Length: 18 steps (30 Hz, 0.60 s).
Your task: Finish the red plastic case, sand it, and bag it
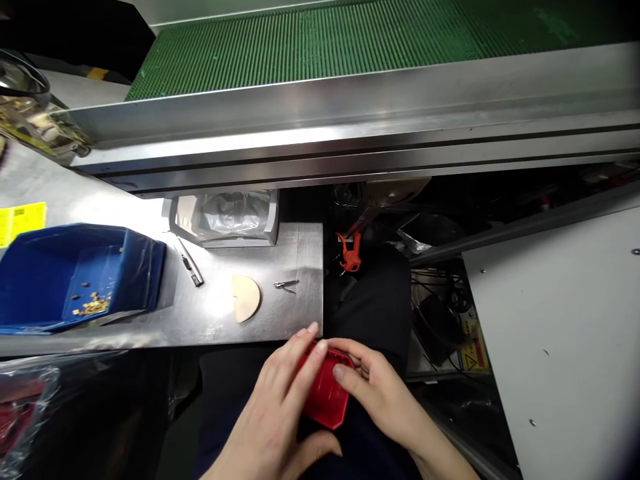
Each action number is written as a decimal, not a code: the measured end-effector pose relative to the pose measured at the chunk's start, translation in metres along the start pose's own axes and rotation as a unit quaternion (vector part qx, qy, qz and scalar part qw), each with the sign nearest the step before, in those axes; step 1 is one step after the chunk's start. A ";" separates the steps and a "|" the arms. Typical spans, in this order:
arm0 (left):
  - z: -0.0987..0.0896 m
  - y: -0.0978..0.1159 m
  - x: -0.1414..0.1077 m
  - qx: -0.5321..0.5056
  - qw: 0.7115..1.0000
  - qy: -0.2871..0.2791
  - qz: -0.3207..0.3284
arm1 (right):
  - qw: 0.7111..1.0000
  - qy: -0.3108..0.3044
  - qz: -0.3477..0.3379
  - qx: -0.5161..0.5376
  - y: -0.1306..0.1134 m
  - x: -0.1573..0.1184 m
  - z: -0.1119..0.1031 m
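I see a green belt (310, 50) across the top of my feed, then the metal tabletop (300, 320) with a blue bin (133, 267) at its left. Just off the near edge, the left hand (273, 400) is loosely spread over the left side of the red tray (325, 397), while the right hand (373, 387) pinches its right rim; a pale half-disc (247, 299) and a small metal tool (281, 285) lie on the tabletop
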<state>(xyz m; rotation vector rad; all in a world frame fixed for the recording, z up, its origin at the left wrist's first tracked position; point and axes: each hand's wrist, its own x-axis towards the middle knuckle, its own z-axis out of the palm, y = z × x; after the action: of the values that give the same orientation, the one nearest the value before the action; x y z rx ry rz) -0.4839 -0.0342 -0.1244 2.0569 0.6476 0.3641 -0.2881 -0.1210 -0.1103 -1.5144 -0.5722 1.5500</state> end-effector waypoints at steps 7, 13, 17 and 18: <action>-0.002 -0.004 -0.004 -0.388 0.875 0.113 -0.266 | 0.991 0.024 0.026 0.128 0.006 -0.001 0.005; 0.013 0.005 -0.004 -0.575 0.780 0.055 -0.239 | 0.983 -0.058 0.034 0.172 0.015 -0.011 0.017; 0.009 0.011 -0.007 -0.542 0.817 0.019 -0.194 | 0.996 -0.078 -0.004 -0.034 0.029 -0.011 0.002; 0.007 0.012 -0.008 -0.508 0.838 0.010 -0.198 | 0.995 -0.050 -0.016 -0.083 0.030 -0.011 -0.004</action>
<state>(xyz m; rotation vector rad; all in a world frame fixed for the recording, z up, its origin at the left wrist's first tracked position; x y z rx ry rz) -0.4838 -0.0492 -0.1176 0.8758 0.6678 0.3705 -0.2934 -0.1465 -0.1298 -1.5487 -0.7958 1.5917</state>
